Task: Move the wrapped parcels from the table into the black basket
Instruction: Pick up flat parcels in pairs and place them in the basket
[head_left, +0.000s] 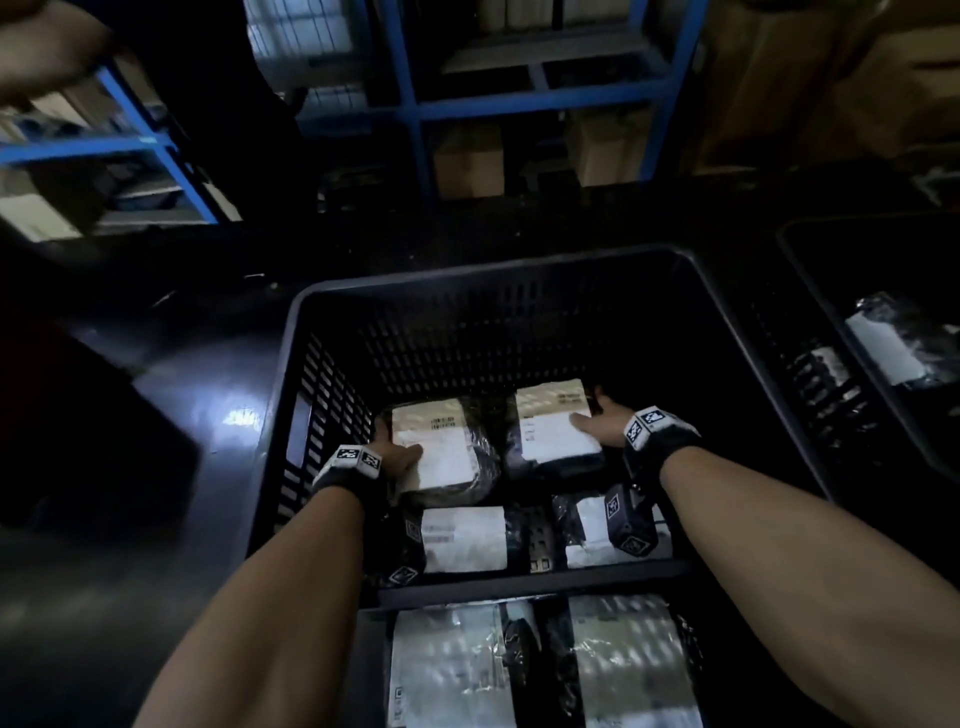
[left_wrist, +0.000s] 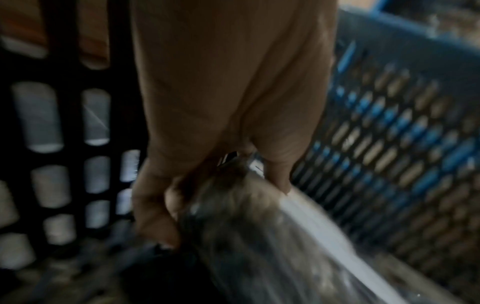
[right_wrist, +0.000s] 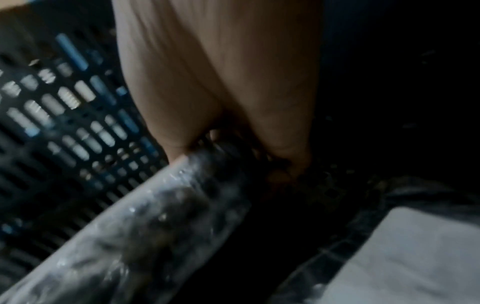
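Observation:
Both my hands reach down inside the black basket (head_left: 291, 332). My left hand (head_left: 400, 454) grips a plastic-wrapped parcel with a white label (head_left: 441, 447) by its left edge, thumb on top; the left wrist view shows the thumb and fingers pinching that parcel (left_wrist: 272, 236). My right hand (head_left: 597, 423) grips a second labelled parcel (head_left: 556, 421) by its right edge, and in the right wrist view the fingers curl round its edge (right_wrist: 135, 226). Two more wrapped parcels (head_left: 465, 538) (head_left: 589, 525) lie in the basket nearer me.
Two wrapped parcels (head_left: 447, 670) (head_left: 628, 660) lie just in front of the basket's near rim. A second black basket (head_left: 810, 244) holding a parcel (head_left: 888, 348) stands to the right. Blue shelving (head_left: 410, 104) with cardboard boxes stands behind. Another person's hand (head_left: 41, 47) shows at top left.

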